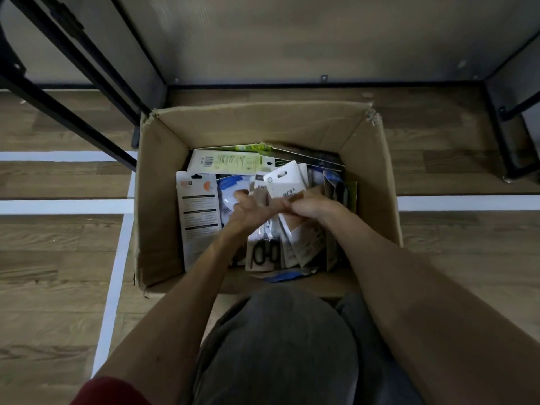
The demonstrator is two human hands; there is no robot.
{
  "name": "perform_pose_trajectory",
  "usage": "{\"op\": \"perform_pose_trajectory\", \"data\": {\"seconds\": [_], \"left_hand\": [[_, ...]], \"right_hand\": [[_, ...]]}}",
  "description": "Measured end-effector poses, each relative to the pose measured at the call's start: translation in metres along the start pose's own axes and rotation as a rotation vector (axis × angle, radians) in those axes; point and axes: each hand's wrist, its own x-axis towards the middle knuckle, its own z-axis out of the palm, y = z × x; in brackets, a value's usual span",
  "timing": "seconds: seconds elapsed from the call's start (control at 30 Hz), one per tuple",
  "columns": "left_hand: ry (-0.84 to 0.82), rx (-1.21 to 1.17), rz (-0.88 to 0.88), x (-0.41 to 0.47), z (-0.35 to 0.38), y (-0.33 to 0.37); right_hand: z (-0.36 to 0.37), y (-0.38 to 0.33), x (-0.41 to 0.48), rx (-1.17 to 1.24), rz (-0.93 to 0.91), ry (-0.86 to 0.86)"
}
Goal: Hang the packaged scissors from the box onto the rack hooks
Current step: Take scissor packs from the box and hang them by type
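Wood-look flooring (58, 244) crossed by white tape lines (114, 273) fills the frame, with a grey panel (292, 39) along the top and the legs of a black metal frame (73, 68) slanting through the upper left. At centre stands an open cardboard box (157, 200), its flaps torn at the far corners, and the packaged scissors (263, 254) lie inside it in a loose, overlapping heap. One pack near the lower middle of the heap shows black loop handles through its front. A pale pack with an orange mark (198, 211) leans against the left wall of the box, a barcoded pack (230, 162) lies flat at the far side, with a green-edged pack (248, 148) behind it, and a blue one (280, 276) pokes out at the near side. Both bare forearms reach down from the bottom of the frame and meet over the middle of the heap. The right hand (306, 207) is clenched around the lower part of a white pack (285, 182), whose hang hole points up toward the far wall. The left hand (248, 206) sits just beside it, touching it at the thumb side, its fingertips (239, 197) bent down onto a blue-and-white pack (230, 185); whether it truly grips anything I cannot tell. A knee in grey cloth (277, 346) fills the lower centre, and a bit of dark red fabric (111, 393) shows at the bottom left.
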Motion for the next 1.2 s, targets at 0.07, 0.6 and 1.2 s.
{"op": "perform_pose_trajectory", "data": {"seconds": [0.07, 0.6, 1.2], "left_hand": [[0.009, -0.04, 0.02, 0.026, 0.007, -0.024], [0.059, -0.566, 0.179, -0.036, -0.02, -0.004], [0.084, -0.879, 0.209, -0.08, -0.052, 0.058]], "right_hand": [[0.0, 0.001, 0.002, -0.06, -0.002, -0.013], [0.002, -0.001, -0.002, 0.203, -0.018, 0.015], [-0.006, -0.039, -0.068, 0.381, -0.418, 0.078]]}}
